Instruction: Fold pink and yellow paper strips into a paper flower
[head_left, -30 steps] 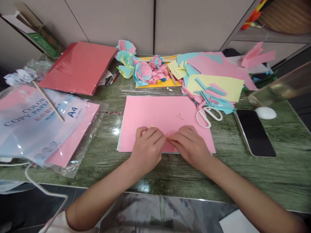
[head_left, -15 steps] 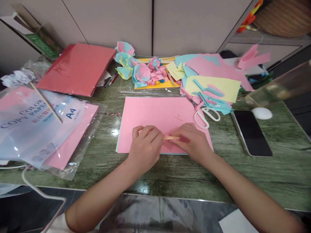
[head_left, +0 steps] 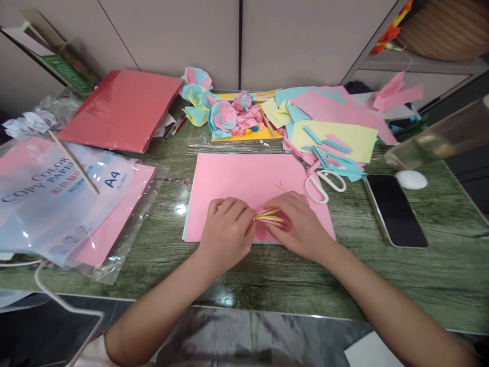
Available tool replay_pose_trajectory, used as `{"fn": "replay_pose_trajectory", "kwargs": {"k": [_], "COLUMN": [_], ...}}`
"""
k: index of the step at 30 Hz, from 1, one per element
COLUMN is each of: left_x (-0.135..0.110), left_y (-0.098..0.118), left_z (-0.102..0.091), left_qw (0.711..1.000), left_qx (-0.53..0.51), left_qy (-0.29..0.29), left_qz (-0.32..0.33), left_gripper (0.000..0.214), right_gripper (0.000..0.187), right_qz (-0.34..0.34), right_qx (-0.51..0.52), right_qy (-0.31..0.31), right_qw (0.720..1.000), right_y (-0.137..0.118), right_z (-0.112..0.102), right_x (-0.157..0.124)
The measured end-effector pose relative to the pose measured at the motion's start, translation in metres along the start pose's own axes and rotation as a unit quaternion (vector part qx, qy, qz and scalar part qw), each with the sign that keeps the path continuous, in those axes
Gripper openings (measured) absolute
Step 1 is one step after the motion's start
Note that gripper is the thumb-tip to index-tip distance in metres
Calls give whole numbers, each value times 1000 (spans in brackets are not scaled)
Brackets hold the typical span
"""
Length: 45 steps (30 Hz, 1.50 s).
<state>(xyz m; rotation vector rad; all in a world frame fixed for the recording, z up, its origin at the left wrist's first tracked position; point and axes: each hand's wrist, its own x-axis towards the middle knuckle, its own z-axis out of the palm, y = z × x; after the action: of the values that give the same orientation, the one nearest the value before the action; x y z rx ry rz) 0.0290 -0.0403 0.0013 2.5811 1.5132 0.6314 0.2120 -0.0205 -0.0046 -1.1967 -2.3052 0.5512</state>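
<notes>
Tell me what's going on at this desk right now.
A person is working with coloured paper at a green table. Both hands meet over a pink sheet: the left hand and the right hand pinch a small folded strip of yellow and pink paper between their fingertips. White scissors lie just right of the sheet, beside a phone. Finished paper flowers and paper scraps sit further back.
</notes>
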Motion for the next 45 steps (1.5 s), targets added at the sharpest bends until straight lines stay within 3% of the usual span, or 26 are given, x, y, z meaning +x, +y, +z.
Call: {"fn": "replay_pose_trajectory", "kwargs": {"k": [3,10,17,24,34,45], "left_x": [-1,1,-1,0,-1,-2], "left_y": [0,3,1,5,3,-8], "left_z": [3,2,3,3,5,8], "left_qw": [1000,999,999,999,999,996], "left_qx": [19,10,-4,17,33,-19], "left_qy": [-22,-32,-51,-45,-25,17], "left_qz": [11,-3,3,-13,19,90], "left_gripper": [16,13,16,14,14,10], "right_gripper": [25,15,14,9,15,16], "right_qz": [-18,-55,-67,-112,-83,-126], "right_qx": [-42,-113,-156,-218,-166,-164], "right_qy": [2,68,33,52,4,51], "right_qw": [999,990,985,968,983,977], "right_y": [-2,-1,-2,2,-3,-3], "right_z": [5,7,7,7,6,8], "right_x": [-1,-3,-2,-2,-2,-7]}}
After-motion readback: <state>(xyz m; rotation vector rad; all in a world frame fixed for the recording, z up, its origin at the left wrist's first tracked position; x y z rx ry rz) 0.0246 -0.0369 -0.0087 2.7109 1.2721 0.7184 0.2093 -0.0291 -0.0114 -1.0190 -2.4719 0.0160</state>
